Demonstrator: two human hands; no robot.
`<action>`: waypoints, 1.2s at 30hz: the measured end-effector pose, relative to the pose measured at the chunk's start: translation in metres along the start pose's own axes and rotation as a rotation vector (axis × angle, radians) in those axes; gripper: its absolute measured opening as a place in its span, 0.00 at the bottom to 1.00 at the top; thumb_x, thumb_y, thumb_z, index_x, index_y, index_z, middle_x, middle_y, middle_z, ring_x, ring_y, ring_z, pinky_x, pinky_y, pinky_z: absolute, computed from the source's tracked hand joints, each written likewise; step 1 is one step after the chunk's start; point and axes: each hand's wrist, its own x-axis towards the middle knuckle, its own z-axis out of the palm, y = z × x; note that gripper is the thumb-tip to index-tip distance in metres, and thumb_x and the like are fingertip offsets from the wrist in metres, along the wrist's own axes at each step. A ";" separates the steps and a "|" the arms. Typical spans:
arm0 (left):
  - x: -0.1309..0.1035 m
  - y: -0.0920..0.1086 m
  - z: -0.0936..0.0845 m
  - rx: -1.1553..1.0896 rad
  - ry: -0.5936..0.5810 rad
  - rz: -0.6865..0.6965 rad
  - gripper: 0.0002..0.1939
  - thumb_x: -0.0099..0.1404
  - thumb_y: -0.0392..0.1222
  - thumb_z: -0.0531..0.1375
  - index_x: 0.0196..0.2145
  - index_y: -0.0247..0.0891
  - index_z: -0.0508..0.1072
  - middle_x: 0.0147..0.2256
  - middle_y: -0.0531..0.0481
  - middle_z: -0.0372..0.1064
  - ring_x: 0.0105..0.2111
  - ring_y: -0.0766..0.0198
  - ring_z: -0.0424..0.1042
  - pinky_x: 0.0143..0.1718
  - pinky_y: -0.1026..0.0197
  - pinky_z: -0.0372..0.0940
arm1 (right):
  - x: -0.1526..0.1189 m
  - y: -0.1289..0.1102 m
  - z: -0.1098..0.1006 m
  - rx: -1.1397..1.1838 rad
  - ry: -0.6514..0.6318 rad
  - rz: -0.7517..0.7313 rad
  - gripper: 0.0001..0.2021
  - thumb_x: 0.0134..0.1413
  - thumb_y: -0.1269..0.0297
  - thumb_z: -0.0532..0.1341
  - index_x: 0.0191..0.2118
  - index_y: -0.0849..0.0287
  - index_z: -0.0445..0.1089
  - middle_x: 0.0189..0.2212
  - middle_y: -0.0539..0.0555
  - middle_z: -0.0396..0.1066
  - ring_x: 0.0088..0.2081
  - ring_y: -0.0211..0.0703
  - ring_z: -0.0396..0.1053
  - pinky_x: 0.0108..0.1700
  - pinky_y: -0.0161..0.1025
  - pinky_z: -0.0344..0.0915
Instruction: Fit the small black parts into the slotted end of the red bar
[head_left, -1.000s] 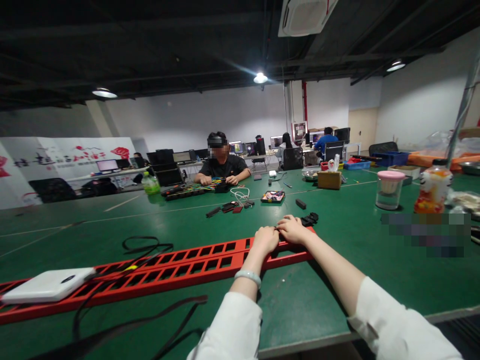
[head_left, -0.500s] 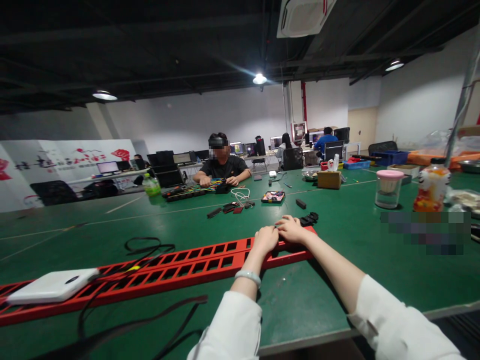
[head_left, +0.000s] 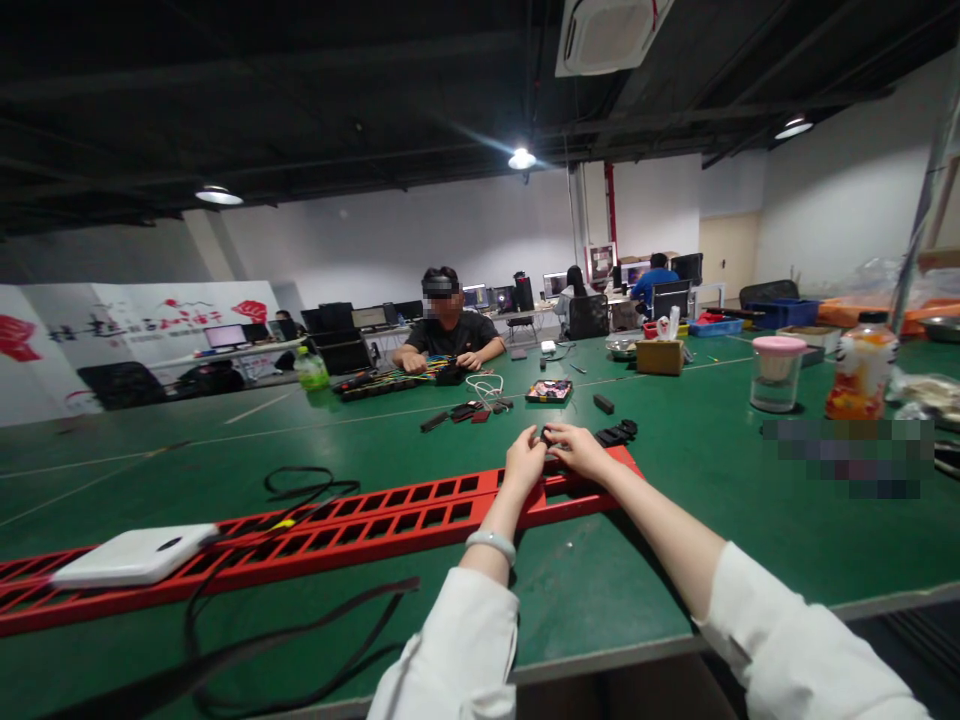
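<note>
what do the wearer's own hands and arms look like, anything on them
Both arms have loose white sleeves ending partway along the forearms. The left hand is ungloved, with a smooth, pale, rounded bangle at its wrist. The right hand is also ungloved, its wrist bare.

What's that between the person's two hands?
The head view shows a small dark piece held between the left hand and the right hand; it's too small to identify.
</note>
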 end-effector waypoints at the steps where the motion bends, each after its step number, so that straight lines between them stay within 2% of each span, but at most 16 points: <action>1: 0.000 -0.002 0.000 -0.013 0.000 0.009 0.22 0.58 0.34 0.53 0.51 0.29 0.63 0.42 0.43 0.69 0.40 0.64 0.69 0.40 0.65 0.63 | 0.000 -0.002 -0.001 0.020 0.033 0.015 0.15 0.48 0.68 0.57 0.43 0.61 0.71 0.49 0.59 0.64 0.48 0.44 0.63 0.51 0.38 0.58; 7: -0.002 -0.004 0.000 -0.025 -0.002 0.053 0.19 0.60 0.36 0.52 0.50 0.33 0.64 0.39 0.47 0.71 0.38 0.64 0.70 0.40 0.65 0.64 | -0.002 -0.008 -0.005 0.134 0.145 0.119 0.10 0.44 0.68 0.61 0.35 0.61 0.74 0.42 0.59 0.70 0.42 0.43 0.69 0.46 0.38 0.63; 10: -0.005 -0.002 -0.001 -0.021 -0.022 0.078 0.20 0.60 0.35 0.50 0.51 0.32 0.63 0.39 0.46 0.71 0.37 0.64 0.70 0.39 0.65 0.64 | -0.005 -0.010 -0.009 0.201 0.154 0.161 0.12 0.42 0.67 0.62 0.37 0.61 0.73 0.38 0.57 0.72 0.36 0.42 0.70 0.41 0.37 0.66; 13: -0.009 0.001 -0.005 0.060 -0.019 0.139 0.21 0.59 0.33 0.49 0.51 0.33 0.62 0.38 0.48 0.72 0.39 0.65 0.70 0.42 0.65 0.62 | -0.008 -0.011 -0.015 0.215 0.125 0.168 0.16 0.41 0.68 0.62 0.41 0.61 0.70 0.36 0.56 0.72 0.34 0.40 0.70 0.39 0.37 0.67; 16: -0.014 0.004 -0.011 0.239 -0.038 0.233 0.21 0.58 0.30 0.49 0.49 0.35 0.66 0.39 0.49 0.71 0.41 0.65 0.69 0.45 0.66 0.60 | -0.011 -0.011 -0.020 0.173 0.084 0.163 0.21 0.39 0.69 0.63 0.45 0.62 0.68 0.40 0.57 0.70 0.36 0.40 0.70 0.40 0.37 0.66; 18: -0.018 0.005 -0.015 0.358 -0.060 0.258 0.20 0.57 0.30 0.49 0.46 0.36 0.68 0.41 0.48 0.71 0.41 0.65 0.68 0.45 0.66 0.59 | -0.013 -0.009 -0.021 0.135 0.009 0.154 0.22 0.39 0.69 0.63 0.46 0.62 0.67 0.42 0.58 0.69 0.38 0.42 0.69 0.41 0.37 0.65; 22: -0.022 0.004 -0.018 0.499 -0.077 0.232 0.18 0.57 0.32 0.50 0.44 0.36 0.70 0.42 0.46 0.70 0.42 0.63 0.68 0.44 0.65 0.59 | -0.017 -0.004 -0.020 0.058 -0.123 0.123 0.22 0.39 0.69 0.63 0.46 0.62 0.68 0.42 0.58 0.69 0.41 0.44 0.68 0.44 0.38 0.64; 25: -0.024 0.004 -0.017 0.559 -0.081 0.182 0.16 0.58 0.36 0.51 0.43 0.37 0.71 0.42 0.45 0.70 0.43 0.62 0.67 0.44 0.65 0.58 | -0.019 -0.003 -0.020 0.032 -0.160 0.116 0.23 0.39 0.69 0.62 0.47 0.62 0.67 0.42 0.58 0.70 0.40 0.43 0.68 0.43 0.37 0.63; 31: -0.025 0.005 -0.012 0.657 -0.167 0.151 0.14 0.60 0.44 0.51 0.39 0.41 0.73 0.38 0.46 0.72 0.39 0.59 0.69 0.40 0.62 0.60 | -0.019 -0.006 -0.023 -0.004 -0.238 0.087 0.20 0.42 0.69 0.61 0.45 0.60 0.68 0.41 0.55 0.70 0.39 0.42 0.68 0.40 0.34 0.63; 36: -0.026 0.008 -0.012 0.677 -0.191 0.167 0.14 0.60 0.43 0.51 0.38 0.43 0.74 0.39 0.47 0.72 0.40 0.60 0.69 0.41 0.63 0.59 | -0.018 -0.011 -0.029 -0.049 -0.283 0.050 0.16 0.42 0.69 0.60 0.42 0.59 0.70 0.39 0.53 0.71 0.39 0.42 0.68 0.41 0.34 0.62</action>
